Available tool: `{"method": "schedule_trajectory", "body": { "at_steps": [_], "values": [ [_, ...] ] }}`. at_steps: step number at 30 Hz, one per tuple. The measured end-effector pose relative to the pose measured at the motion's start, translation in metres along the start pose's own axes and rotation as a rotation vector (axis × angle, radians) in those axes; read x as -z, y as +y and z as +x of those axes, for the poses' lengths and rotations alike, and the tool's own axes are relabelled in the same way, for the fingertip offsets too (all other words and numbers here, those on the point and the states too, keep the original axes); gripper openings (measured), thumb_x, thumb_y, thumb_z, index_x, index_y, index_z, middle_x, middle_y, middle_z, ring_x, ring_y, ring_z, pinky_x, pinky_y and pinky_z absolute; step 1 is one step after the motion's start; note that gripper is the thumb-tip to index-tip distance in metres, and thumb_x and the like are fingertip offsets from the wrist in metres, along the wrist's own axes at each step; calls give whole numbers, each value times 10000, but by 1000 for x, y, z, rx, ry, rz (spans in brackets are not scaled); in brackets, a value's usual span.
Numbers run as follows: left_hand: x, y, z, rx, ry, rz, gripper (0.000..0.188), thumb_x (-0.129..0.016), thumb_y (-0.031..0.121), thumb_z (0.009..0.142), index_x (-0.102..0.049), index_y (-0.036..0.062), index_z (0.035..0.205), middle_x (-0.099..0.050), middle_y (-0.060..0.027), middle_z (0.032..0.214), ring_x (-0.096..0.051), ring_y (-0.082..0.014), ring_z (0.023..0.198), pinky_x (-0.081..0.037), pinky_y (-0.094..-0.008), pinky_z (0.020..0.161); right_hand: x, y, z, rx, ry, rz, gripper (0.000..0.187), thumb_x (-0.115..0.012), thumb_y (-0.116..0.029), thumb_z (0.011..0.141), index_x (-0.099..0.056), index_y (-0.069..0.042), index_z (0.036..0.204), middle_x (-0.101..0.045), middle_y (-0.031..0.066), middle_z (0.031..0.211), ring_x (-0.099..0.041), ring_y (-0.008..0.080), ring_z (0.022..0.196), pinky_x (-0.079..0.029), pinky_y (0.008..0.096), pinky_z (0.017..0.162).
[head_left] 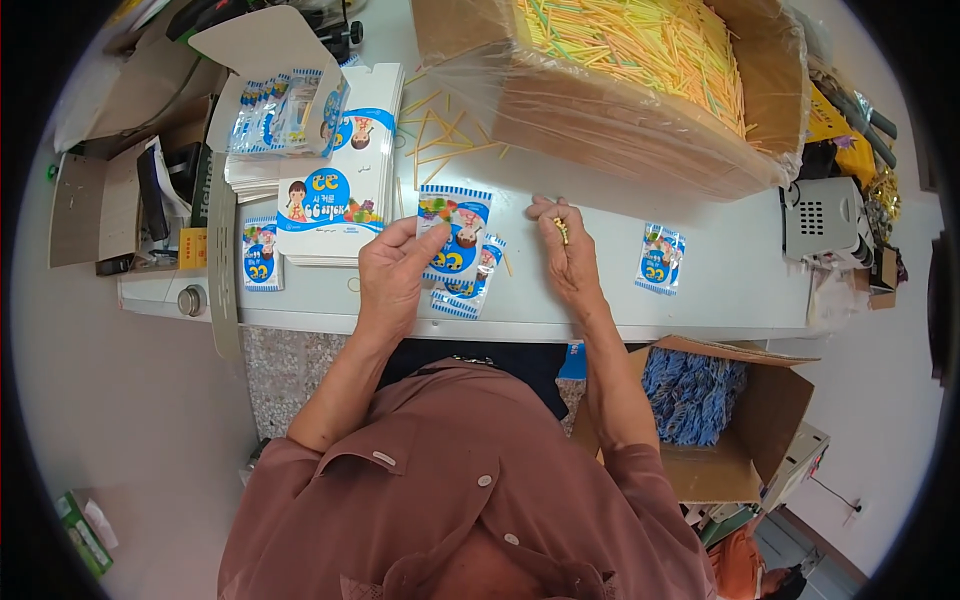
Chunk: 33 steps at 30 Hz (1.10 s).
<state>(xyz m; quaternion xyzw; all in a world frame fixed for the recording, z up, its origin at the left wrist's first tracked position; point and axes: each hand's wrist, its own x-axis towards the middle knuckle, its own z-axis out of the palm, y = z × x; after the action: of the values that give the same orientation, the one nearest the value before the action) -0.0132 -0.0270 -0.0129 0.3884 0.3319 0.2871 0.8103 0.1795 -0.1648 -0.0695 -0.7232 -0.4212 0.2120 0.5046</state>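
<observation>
A blue-and-white packet with striped ends, gripped at its left edge by the left hand, overlaps similar packets below; yellow pieces (too small to tell apart) sit in the right hand.

white worktable; speckled floor beneath; pale wall at right; greyish expanse at left, perhaps wall

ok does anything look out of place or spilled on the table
Yes: loose thin yellow-orange sticks lie scattered and crossing on the white tabletop, left of the plastic-lined brown cardboard box. They look stray because many similar sticks are massed inside it.
</observation>
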Motion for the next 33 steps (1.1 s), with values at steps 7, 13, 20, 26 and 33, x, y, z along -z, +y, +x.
{"method": "schedule_trajectory", "body": {
  "at_steps": [7,13,20,26,33],
  "values": [
    [4,-4,1,50,-24,16,227,-673,120,943,-673,-60,1080,-733,-119,959,-688,-110,804,-552,-231,712,-3,0,2,28,25,-122,209,-436,-225,1060,-531,-40,1084,-649,117,1235,-476,320,1349,-251,433,1175],
    [4,-8,-1,63,-92,86,213,-669,135,948,-695,-58,1037,-736,-98,906,-673,-86,777,-542,-219,685,8,-8,2,-236,146,331,201,-441,-221,1058,-532,-41,1052,-632,190,1274,-474,328,1350,-271,412,1178],
    [4,-16,-4,9,-241,379,195,-665,132,951,-710,-44,1021,-735,-82,880,-639,-59,752,-516,-201,671,5,-65,13,-20,115,1150,220,-361,-223,1076,-534,-89,1052,-647,223,1222,-459,361,1351,-248,479,1204],
    [-13,-20,-8,148,-210,64,182,-693,113,924,-719,-42,1016,-734,-85,905,-645,-64,775,-520,-206,683,-15,-80,10,-80,42,1264,229,-357,-251,1077,-529,-102,1051,-649,221,1221,-467,366,1345,-260,502,1186],
    [-8,-24,-6,93,-221,190,188,-716,116,905,-733,-47,999,-733,-72,903,-625,-53,765,-507,-208,671,-27,-79,4,-180,21,1321,243,-364,-288,1076,-532,-117,1041,-654,209,1218,-481,344,1339,-279,493,1177]
  ]
}}
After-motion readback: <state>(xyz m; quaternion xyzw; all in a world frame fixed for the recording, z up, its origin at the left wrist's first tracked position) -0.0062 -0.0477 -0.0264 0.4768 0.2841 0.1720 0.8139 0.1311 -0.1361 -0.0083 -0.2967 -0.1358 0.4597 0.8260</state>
